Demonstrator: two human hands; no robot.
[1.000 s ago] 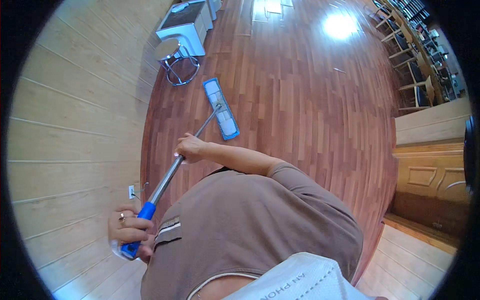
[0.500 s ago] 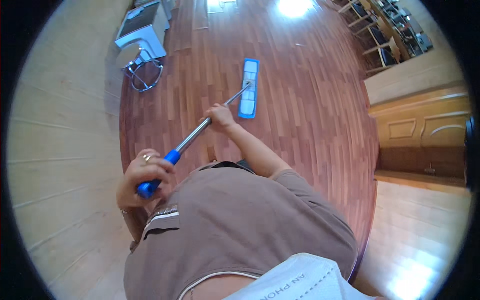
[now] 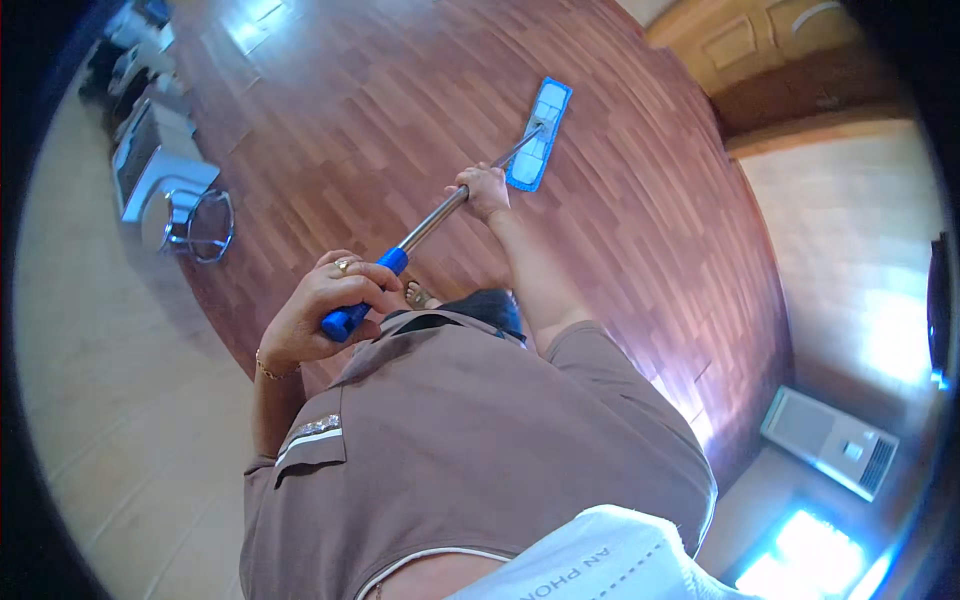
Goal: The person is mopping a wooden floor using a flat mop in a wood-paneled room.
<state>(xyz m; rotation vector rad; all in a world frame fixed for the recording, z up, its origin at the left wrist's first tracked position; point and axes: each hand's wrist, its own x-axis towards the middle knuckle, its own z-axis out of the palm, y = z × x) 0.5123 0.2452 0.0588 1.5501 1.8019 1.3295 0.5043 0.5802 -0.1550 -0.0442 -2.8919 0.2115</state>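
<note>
I hold a flat mop with both hands. My left hand (image 3: 325, 300), with a ring and a bracelet, is closed around the blue grip at the top of the metal pole (image 3: 435, 215). My right hand (image 3: 483, 190) grips the pole farther down. The blue mop head (image 3: 541, 133) lies flat on the reddish wooden floor (image 3: 400, 110) just beyond my right hand. My brown shirt fills the lower middle of the view, and a bare foot shows under the pole.
A chrome stool (image 3: 196, 222) and grey-white appliances (image 3: 150, 160) stand along the pale wall on the left. A wooden door (image 3: 760, 40) is at the upper right. A white wall unit (image 3: 830, 440) sits low at the lower right.
The view has swung left, so the stool and door shifted in frame. The mop head has swept to the right across the floor, both hands keeping their grip on the pole.
</note>
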